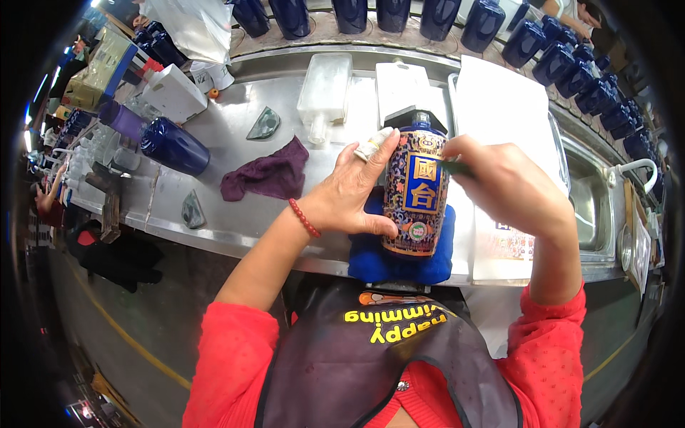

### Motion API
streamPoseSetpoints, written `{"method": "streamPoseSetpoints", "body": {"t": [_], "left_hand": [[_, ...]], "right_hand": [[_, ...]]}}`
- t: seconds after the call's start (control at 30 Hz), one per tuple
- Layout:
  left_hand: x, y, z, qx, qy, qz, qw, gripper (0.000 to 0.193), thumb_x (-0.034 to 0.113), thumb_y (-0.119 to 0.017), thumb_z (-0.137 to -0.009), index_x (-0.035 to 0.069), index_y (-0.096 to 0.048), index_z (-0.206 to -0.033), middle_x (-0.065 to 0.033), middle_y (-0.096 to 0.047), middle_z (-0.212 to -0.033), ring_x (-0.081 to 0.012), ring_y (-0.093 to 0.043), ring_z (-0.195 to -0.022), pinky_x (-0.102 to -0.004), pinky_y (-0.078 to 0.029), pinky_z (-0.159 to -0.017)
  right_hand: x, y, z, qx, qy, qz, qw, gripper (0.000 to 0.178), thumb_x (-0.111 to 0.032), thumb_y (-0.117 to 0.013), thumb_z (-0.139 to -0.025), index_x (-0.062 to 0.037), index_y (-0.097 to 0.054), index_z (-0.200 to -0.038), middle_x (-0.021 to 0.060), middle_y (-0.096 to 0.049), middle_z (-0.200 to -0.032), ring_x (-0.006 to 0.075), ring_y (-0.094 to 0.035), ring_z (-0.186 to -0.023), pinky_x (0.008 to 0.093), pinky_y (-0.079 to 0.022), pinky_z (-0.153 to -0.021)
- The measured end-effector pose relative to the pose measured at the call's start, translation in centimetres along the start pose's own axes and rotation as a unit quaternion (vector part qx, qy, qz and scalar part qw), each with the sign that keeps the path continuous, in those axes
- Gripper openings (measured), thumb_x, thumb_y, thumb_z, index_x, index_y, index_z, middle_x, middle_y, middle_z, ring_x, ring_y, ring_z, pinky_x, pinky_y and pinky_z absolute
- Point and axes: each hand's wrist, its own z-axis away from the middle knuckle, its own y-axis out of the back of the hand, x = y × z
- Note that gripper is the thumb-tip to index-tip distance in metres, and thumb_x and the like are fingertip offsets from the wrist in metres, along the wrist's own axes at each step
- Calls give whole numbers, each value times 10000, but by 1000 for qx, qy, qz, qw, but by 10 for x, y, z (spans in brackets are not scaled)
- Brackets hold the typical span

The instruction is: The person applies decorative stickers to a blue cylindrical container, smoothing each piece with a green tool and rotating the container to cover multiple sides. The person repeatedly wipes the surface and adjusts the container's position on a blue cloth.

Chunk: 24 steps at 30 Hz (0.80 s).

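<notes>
A blue bottle (417, 191) with an ornate patterned wrap and a central blue-and-gold label lies in front of me, its neck pointing away. Under it is a folded blue cloth (444, 250) at the bench's near edge. My left hand (357, 187) grips the bottle's left side, thumb low and fingers high, with white tape on one finger. Against the bottle's upper right side, my right hand (503, 178) is closed on a thin dark green scraper piece (457, 168), mostly hidden by the fingers. A dark block (408, 114) sits behind the bottle's neck.
Left on the steel bench (235, 153) lie a purple cloth (267, 171), two dark green pieces (265, 124) and a plain blue bottle (175, 146). A clear bottle (325, 89) lies ahead. Patterned sheets (503, 246) and a sink (594, 214) are right; blue bottles (349, 14) line the conveyor.
</notes>
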Motion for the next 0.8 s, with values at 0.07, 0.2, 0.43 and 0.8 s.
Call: {"method": "streamPoseSetpoints", "body": {"t": [0.07,0.2,0.43,0.8], "left_hand": [[-2,-1,2,-24,25,30,999,1405,781,-754,-705,12,-40,-1640,-277,-282,-1631,-419,-260,-1528,-542,-148,-1222],[-1,-4,5,10,28,36,999,1371,796,-704,-744,33,-5,-1643,-266,-458,-1497,-437,-450,-1369,-592,-141,-1211],[33,-20,11,190,-44,-83,977,1009,793,-528,-879,36,-430,-1540,-188,-554,-1450,-381,-416,-1398,-589,-142,-1210],[31,-45,23,225,136,145,954,782,576,-329,-1085,-75,-438,-1506,-250,-522,-1490,-356,-474,-1405,-412,-330,-1174]], "right_hand": [[-5,1,-31,-47,99,5,994,286,-155,-769,-841,-47,-574,-1019,154,-654,-701,393,-665,-668,456,-524,-618],[20,1,-71,122,71,166,976,203,-174,-750,-843,-38,-611,-899,150,-676,-808,366,-689,-795,455,-548,-699],[25,-18,-35,216,-120,-55,967,181,-148,-725,-923,-37,-670,-1056,139,-710,-894,225,-702,-810,332,-551,-758],[-37,-80,16,243,134,145,950,220,-185,-722,-769,-155,-710,-987,-3,-557,-841,173,-558,-721,397,-429,-760]]}}
